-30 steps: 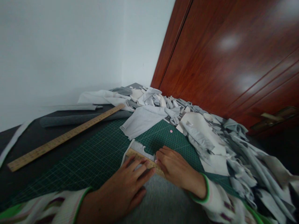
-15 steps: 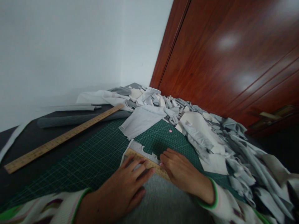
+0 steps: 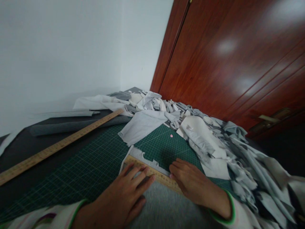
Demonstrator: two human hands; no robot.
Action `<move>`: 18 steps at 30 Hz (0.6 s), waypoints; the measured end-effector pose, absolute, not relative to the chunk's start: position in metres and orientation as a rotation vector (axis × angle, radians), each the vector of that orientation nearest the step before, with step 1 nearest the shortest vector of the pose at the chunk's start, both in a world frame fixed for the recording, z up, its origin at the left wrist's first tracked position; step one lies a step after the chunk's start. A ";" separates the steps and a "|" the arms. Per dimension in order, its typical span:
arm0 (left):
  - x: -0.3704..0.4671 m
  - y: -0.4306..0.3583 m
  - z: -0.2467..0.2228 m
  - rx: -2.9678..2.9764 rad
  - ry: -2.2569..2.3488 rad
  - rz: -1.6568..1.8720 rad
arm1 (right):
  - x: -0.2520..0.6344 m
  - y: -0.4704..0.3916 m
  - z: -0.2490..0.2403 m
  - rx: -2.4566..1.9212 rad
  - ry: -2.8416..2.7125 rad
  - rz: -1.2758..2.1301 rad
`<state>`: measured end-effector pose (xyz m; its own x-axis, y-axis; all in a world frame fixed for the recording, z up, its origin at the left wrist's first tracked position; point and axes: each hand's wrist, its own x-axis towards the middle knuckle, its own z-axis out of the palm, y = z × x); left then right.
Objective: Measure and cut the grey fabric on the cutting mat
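Pale wall [image 3: 59, 47] behind; dark tabletop [image 3: 21, 148] below. At left, a long wooden ruler [image 3: 59, 145] slants across a rolled dark-grey cloth [image 3: 54, 127]. Green gridded cutting mat [image 3: 71, 178] next. Left hand [image 3: 119, 198]: open, fingers spread over a short, flat wooden ruler [image 3: 164, 179], which lies on soft grey fabric [image 3: 166, 202] with a ragged far edge, at near centre. Ruler's long axis runs far-left to near-right; left hand covers its left half. Right hand [image 3: 190, 179]: closed, fingers curled, at the ruler's near-right end and the nearer hand to it; anything inside the grip cannot be told. Farther right, heaped pale fabric scraps [image 3: 205, 133], then a glossy red-brown wooden door [image 3: 214, 70].
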<state>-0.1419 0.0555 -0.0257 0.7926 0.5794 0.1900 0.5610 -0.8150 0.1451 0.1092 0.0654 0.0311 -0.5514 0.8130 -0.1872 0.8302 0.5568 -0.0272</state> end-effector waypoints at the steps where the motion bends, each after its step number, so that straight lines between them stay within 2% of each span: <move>1: -0.142 0.056 -0.026 2.900 0.922 0.356 | 0.110 0.065 0.032 1.403 2.624 -0.167; 14: -0.142 0.057 -0.033 2.958 0.909 0.483 | 0.121 0.059 0.027 1.608 2.626 -0.308; 18: -0.142 0.057 -0.031 2.948 0.898 0.487 | 0.123 0.056 0.020 1.737 2.617 -0.458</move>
